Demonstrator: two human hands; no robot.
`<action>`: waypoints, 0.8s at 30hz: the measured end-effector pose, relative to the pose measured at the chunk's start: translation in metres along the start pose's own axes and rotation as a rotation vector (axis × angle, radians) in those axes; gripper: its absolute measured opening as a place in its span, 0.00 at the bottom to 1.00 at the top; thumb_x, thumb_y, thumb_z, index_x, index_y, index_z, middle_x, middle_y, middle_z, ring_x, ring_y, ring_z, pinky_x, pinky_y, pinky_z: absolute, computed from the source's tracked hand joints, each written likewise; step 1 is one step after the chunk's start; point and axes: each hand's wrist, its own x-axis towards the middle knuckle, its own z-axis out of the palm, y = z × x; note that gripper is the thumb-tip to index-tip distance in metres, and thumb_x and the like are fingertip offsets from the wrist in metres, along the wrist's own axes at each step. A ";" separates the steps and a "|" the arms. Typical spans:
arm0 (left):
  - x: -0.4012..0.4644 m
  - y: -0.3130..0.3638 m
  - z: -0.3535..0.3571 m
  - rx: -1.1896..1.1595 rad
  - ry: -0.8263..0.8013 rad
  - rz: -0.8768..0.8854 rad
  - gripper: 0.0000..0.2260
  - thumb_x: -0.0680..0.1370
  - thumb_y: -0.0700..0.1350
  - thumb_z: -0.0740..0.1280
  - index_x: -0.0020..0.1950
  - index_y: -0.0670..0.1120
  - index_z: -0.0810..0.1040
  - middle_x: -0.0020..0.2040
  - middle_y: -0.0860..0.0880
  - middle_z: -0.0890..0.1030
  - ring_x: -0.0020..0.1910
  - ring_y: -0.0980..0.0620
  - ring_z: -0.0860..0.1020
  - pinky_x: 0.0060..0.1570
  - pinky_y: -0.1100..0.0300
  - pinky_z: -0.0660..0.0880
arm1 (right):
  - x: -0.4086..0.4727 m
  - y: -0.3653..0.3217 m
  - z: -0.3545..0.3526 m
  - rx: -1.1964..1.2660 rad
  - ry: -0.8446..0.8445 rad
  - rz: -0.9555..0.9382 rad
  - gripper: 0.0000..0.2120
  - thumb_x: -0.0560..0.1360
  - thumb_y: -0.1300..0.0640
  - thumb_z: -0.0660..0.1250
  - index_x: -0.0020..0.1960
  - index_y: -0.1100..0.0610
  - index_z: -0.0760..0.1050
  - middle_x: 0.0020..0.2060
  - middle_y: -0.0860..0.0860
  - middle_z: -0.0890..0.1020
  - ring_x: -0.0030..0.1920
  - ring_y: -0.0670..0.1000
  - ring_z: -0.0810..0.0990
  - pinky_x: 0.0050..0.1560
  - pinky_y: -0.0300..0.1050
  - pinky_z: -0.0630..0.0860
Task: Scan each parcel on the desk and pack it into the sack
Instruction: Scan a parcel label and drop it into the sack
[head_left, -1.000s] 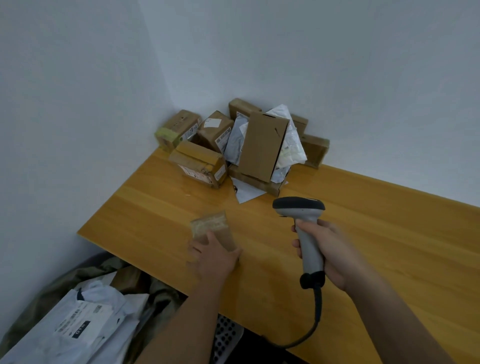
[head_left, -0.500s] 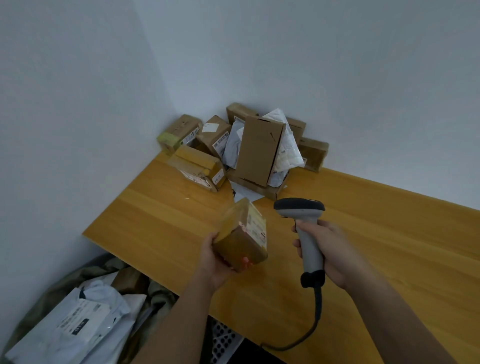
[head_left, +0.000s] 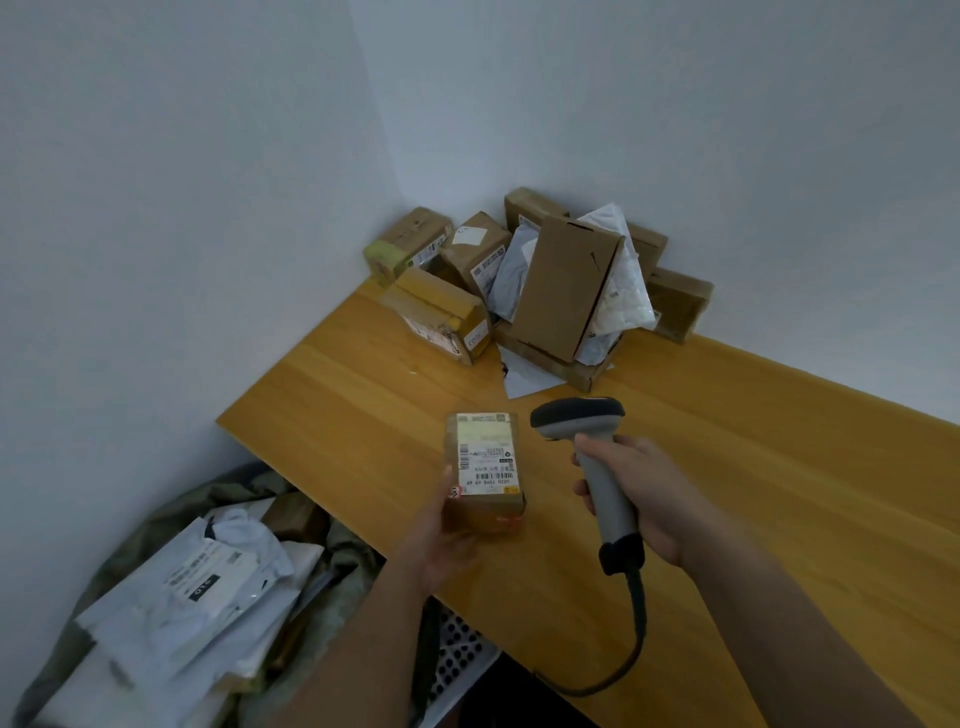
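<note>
A: What is the room like?

B: Two plain pale walls (head_left: 182, 208) meet in a corner, and a yellow wooden worktop (head_left: 753, 493) stands against them. A pile of boxes and bags (head_left: 540, 291) lies in that corner of the worktop.

A: Where is the parcel?

B: The left hand (head_left: 441, 540) holds a small brown parcel (head_left: 484, 470) above the worktop's front edge, fingers wrapped under it, label up (with barcodes). The right hand (head_left: 636, 493) grips a grey scanner (head_left: 592, 457), its head just beside the parcel.

A: And the sack?

B: The sack (head_left: 78, 634) is on the floor at the left, below the worktop, with white bags (head_left: 197, 587) inside.
</note>
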 end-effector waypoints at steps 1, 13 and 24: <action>0.000 -0.001 0.001 0.055 0.000 0.007 0.20 0.75 0.58 0.69 0.60 0.48 0.71 0.55 0.46 0.77 0.60 0.43 0.76 0.62 0.42 0.72 | 0.000 -0.001 0.001 -0.012 -0.007 0.003 0.14 0.80 0.52 0.66 0.57 0.63 0.75 0.40 0.58 0.78 0.36 0.51 0.79 0.38 0.44 0.77; 0.006 0.042 -0.012 0.257 0.319 0.328 0.28 0.78 0.39 0.68 0.76 0.47 0.62 0.74 0.41 0.66 0.67 0.40 0.71 0.61 0.46 0.73 | 0.002 -0.001 -0.009 -0.036 -0.030 -0.020 0.16 0.79 0.51 0.66 0.57 0.64 0.75 0.41 0.58 0.78 0.37 0.52 0.79 0.38 0.45 0.77; -0.013 0.000 0.005 0.282 0.316 -0.015 0.36 0.74 0.59 0.70 0.75 0.41 0.63 0.75 0.41 0.64 0.70 0.37 0.67 0.67 0.41 0.68 | 0.056 0.044 0.014 -0.029 -0.074 0.074 0.12 0.81 0.53 0.64 0.62 0.57 0.71 0.45 0.57 0.78 0.39 0.52 0.78 0.39 0.45 0.75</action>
